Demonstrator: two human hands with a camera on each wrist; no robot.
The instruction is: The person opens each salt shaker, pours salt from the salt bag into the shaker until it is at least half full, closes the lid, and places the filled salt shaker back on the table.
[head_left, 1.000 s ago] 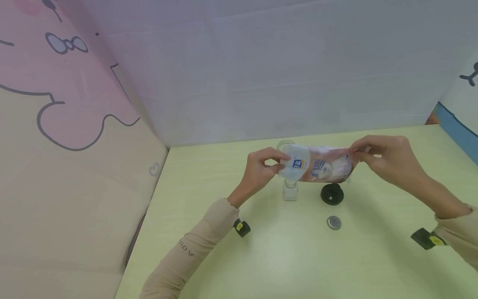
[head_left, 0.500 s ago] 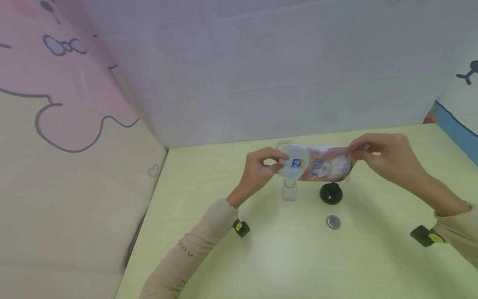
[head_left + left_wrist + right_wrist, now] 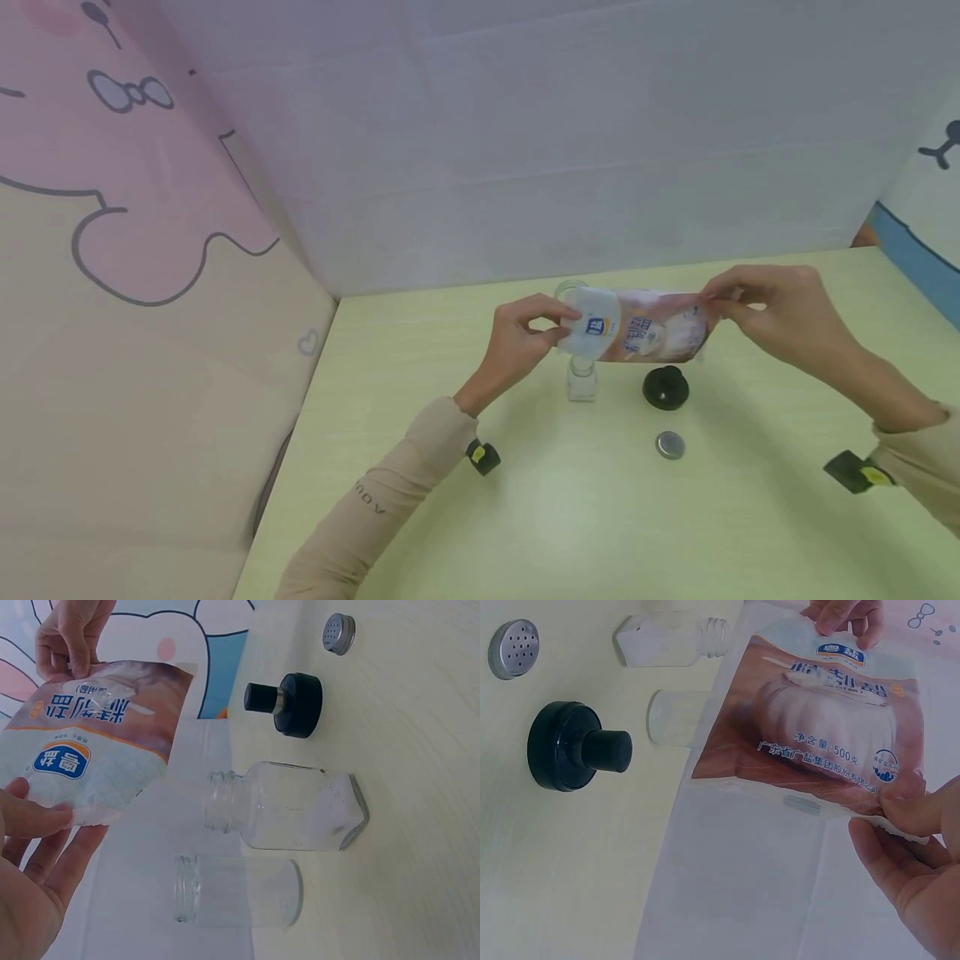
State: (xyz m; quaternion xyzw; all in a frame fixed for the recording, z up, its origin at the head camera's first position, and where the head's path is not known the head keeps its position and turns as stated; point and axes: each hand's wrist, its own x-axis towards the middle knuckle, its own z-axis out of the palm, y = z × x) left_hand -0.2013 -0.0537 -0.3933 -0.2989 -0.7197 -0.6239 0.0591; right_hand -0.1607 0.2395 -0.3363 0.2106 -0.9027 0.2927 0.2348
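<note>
A salt bag [image 3: 637, 329], pale blue at one end and pinkish brown at the other, is stretched sideways in the air between both hands. My left hand [image 3: 525, 337] pinches its pale end with thumb and fingers. At the brown end, my right hand [image 3: 787, 312] pinches a corner; the right wrist view shows a ragged edge there. Below the bag stands a square glass bottle [image 3: 300, 806] with white stuff in its bottom and no cap. Beside it is an uncapped clear round glass jar [image 3: 244, 892], partly hidden behind the bag in the head view.
On the pale table [image 3: 540, 517], a black knobbed lid [image 3: 666, 388] lies right of the bottle. Nearer the person is a silver shaker cap [image 3: 670, 445] with small holes. A white sheet [image 3: 525, 167] hangs along the table's back edge, and a cartoon-printed one [image 3: 165, 350] at left.
</note>
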